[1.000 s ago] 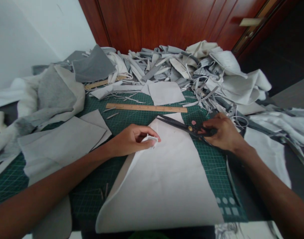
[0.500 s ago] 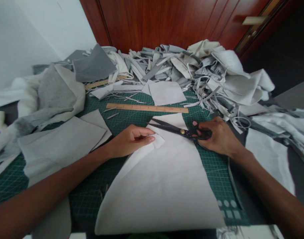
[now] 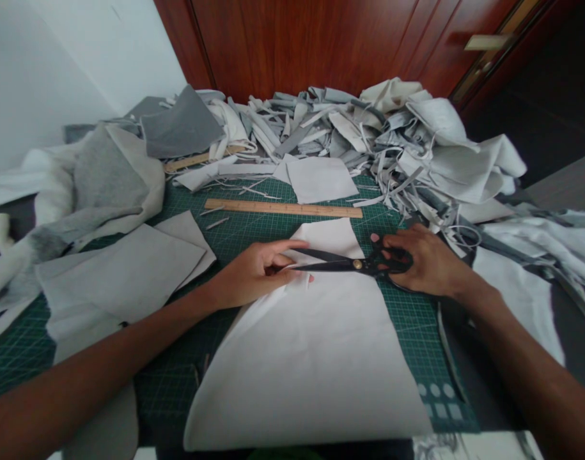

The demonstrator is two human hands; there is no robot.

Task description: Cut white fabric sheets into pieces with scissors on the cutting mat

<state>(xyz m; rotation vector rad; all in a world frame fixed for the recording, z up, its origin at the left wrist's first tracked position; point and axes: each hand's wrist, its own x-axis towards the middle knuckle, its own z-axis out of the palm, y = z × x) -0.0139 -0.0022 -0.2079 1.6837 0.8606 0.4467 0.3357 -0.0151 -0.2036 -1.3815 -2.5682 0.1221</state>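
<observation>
A large sheet of white fabric point(image 3: 316, 358) lies on the green cutting mat point(image 3: 177, 377) in front of me. My right hand point(image 3: 424, 262) is closed round the handles of black scissors point(image 3: 340, 262), whose blades point left across the sheet near its far end. My left hand point(image 3: 256, 271) rests on the sheet's left edge, fingers pinched on the fabric right at the blade tips. A strip of the same white fabric point(image 3: 330, 233) lies beyond the blades.
A wooden ruler point(image 3: 282, 208) lies across the mat beyond the sheet, with a white square piece point(image 3: 318, 179) behind it. A heap of grey and white offcuts point(image 3: 369, 134) fills the back and right. Grey fabric pieces point(image 3: 124, 275) lie at left. A brown door stands behind.
The scissors have swung from pointing up-left to lying nearly level, blades closing toward my left hand. My left hand has let the curled edge flatten and moved slightly right.
</observation>
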